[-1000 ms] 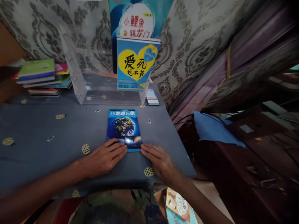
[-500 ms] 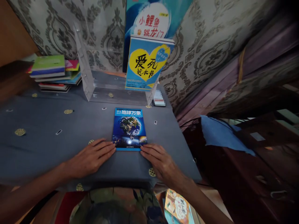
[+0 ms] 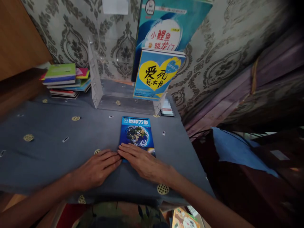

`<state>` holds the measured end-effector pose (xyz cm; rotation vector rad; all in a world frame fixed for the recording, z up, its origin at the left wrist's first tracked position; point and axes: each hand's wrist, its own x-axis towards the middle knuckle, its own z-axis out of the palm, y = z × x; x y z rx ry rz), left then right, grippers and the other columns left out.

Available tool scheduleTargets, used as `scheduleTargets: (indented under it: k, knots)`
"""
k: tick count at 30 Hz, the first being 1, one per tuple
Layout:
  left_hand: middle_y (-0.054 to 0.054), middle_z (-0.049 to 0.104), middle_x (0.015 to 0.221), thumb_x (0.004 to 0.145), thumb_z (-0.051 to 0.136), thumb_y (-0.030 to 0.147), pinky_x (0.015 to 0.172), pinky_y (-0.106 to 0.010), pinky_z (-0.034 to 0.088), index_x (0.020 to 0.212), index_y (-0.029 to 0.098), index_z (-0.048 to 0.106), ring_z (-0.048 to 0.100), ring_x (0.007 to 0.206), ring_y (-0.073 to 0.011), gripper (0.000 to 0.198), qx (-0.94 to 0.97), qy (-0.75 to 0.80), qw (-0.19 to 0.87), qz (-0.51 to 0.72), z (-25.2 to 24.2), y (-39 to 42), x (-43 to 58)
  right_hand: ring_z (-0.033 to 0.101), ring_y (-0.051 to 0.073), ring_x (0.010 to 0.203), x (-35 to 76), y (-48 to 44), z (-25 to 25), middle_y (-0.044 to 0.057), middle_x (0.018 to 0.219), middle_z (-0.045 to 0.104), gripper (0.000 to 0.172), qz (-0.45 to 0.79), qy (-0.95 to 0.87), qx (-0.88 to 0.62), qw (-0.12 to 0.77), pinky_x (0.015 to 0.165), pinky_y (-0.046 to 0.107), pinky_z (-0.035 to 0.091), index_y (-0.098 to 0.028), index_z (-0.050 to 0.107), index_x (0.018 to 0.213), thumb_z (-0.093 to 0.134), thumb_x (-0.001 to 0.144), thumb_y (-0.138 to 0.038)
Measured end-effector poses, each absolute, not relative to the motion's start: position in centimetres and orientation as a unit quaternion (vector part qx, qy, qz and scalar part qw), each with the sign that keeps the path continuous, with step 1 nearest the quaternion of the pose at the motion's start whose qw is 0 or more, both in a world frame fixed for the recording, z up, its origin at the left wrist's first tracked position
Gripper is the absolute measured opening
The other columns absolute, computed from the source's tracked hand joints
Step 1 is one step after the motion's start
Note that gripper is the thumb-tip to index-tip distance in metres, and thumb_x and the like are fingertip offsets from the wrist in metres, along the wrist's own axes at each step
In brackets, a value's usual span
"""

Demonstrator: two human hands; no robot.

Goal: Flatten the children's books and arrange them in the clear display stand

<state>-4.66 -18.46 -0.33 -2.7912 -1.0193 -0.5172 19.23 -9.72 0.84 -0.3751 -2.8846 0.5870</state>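
Note:
A blue book [image 3: 136, 134] with a globe on its cover lies on the grey tablecloth in front of me. My right hand [image 3: 143, 162] lies flat across its lower part, with fingertips at the book's lower left edge; it covers much of the lower cover. My left hand [image 3: 98, 169] rests on the cloth just left of the book, fingers stretched out and their tips beside the book's edge and my right fingertips. Both hands are open, neither gripping anything.
A clear acrylic stand [image 3: 125, 106] at the back bears a blue book with a yellow heart [image 3: 152, 76] and a taller teal book [image 3: 175, 19]. Stacked books [image 3: 60, 74] sit back left. An orange book [image 3: 184, 220] lies below the table's front edge.
My right hand has moved left from the book's lower right corner to lie over its lower cover. My left hand stays by the left edge. The view has tilted up slightly.

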Motion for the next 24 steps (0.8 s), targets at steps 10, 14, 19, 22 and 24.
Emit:
scheduleTargets:
  k: [10, 14, 19, 22, 24]
  knots:
    - [-0.010, 0.067, 0.126, 0.094, 0.043, 0.005, 0.105, -0.039, 0.049, 0.127, 0.016, 0.060, 0.061, 0.118, -0.0214, 0.039, -0.918, -0.357, 0.013, -0.174, 0.3, -17.7, -4.8, 0.037, 0.016, 0.146, 18.4, -7.8, 0.5, 0.012, 0.151, 0.050, 0.053, 0.231, -0.959, -0.121, 0.108, 0.121, 0.041, 0.036, -0.014, 0.048, 0.144, 0.046, 0.093, -0.001]
    - [-0.010, 0.069, 0.121, 0.096, 0.040, 0.005, 0.102, -0.039, 0.051, 0.121, 0.015, 0.063, 0.061, 0.115, -0.0212, 0.035, -0.914, -0.356, -0.002, -0.194, 0.7, -16.7, -4.6, 0.038, 0.016, 0.145, 18.6, -7.8, 0.7, 0.012, 0.151, 0.051, 0.056, 0.245, -0.954, -0.130, 0.111, 0.120, 0.042, 0.037, -0.015, 0.048, 0.145, 0.045, 0.091, 0.001]
    - [-0.009, 0.069, 0.122, 0.097, 0.038, 0.007, 0.102, -0.039, 0.052, 0.124, 0.018, 0.064, 0.061, 0.116, -0.0208, 0.038, -0.912, -0.364, -0.022, -0.189, 0.7, -16.1, -4.8, 0.040, 0.016, 0.145, 18.2, -7.1, 0.7, 0.011, 0.150, 0.052, 0.057, 0.239, -0.953, -0.149, 0.114, 0.120, 0.042, 0.038, -0.015, 0.048, 0.144, 0.045, 0.090, 0.002]
    - [-0.008, 0.068, 0.123, 0.097, 0.039, 0.008, 0.101, -0.038, 0.052, 0.126, 0.020, 0.062, 0.060, 0.117, -0.0207, 0.039, -0.910, -0.370, -0.030, -0.182, 0.5, -16.1, -4.9, 0.041, 0.016, 0.144, 17.6, -6.2, 0.3, 0.013, 0.148, 0.054, 0.050, 0.232, -0.954, -0.145, 0.122, 0.121, 0.040, 0.037, -0.012, 0.052, 0.141, 0.045, 0.092, 0.000]
    - [-0.008, 0.068, 0.123, 0.098, 0.040, 0.008, 0.100, -0.037, 0.052, 0.127, 0.019, 0.062, 0.060, 0.117, -0.0206, 0.038, -0.910, -0.370, -0.034, -0.186, 0.4, -16.2, -4.9, 0.042, 0.016, 0.143, 17.2, -5.6, 0.0, 0.012, 0.148, 0.054, 0.048, 0.228, -0.955, -0.139, 0.129, 0.120, 0.040, 0.037, -0.013, 0.054, 0.139, 0.044, 0.094, -0.002]
